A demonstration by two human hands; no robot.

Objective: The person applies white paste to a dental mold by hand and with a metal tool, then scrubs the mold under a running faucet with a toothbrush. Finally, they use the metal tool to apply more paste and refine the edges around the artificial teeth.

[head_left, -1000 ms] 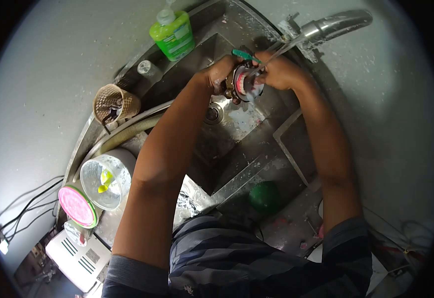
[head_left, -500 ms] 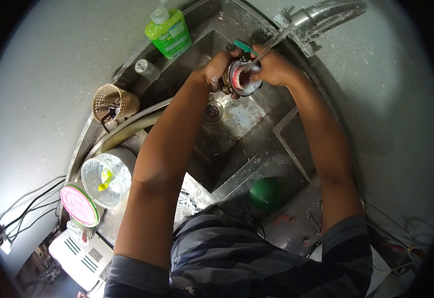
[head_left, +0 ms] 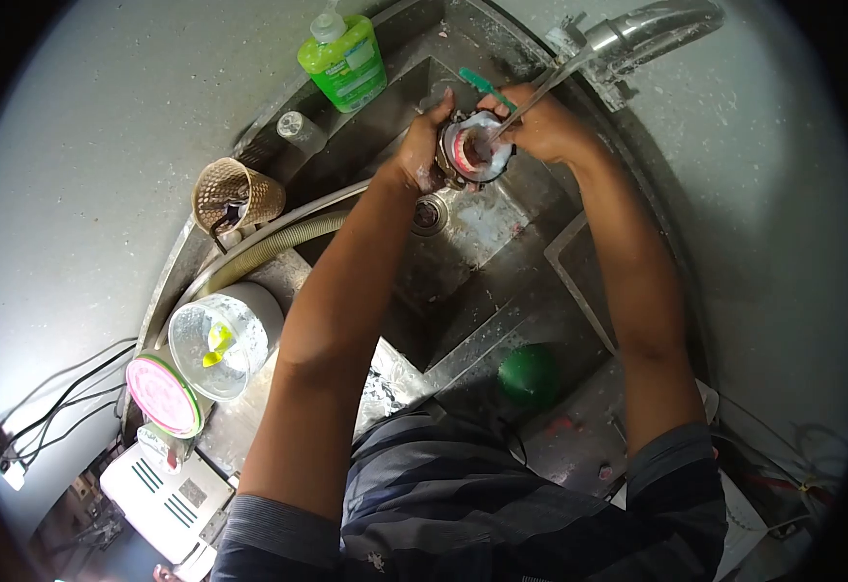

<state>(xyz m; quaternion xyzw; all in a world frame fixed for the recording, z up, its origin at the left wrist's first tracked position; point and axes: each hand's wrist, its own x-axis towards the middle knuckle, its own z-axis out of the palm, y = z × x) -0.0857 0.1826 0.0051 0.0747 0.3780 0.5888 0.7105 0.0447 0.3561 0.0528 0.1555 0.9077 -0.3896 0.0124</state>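
Observation:
In the sink, under the stream from the tap, my left hand (head_left: pixel 421 155) grips a round metal denture flask (head_left: pixel 446 165) from its left side, thumb raised. White plaster and a denture (head_left: pixel 463 151) with pink gum and pale teeth show inside it. My right hand (head_left: pixel 540 124) is closed round a thin green toothbrush (head_left: pixel 487 88), whose one end sticks out up and to the left. Its bristles cannot be made out. The right fingers are at the flask's right rim, and their tips are partly hidden.
A curved metal tap (head_left: pixel 652 37) runs water into the steel sink (head_left: pixel 463 315). Along the left edge stand a green soap bottle (head_left: pixel 346 68), a clear cup (head_left: pixel 302 133), a woven-pattern cup (head_left: pixel 240 194), a hose (head_left: pixel 278 247) and a plastic tub (head_left: pixel 220 339). A green ball-like object (head_left: pixel 528 375) lies nearer me.
The view has shifted slightly, so most things sit a little further right. More of the toothbrush sticks out above my right hand. My left thumb and fingers have spread around the flask.

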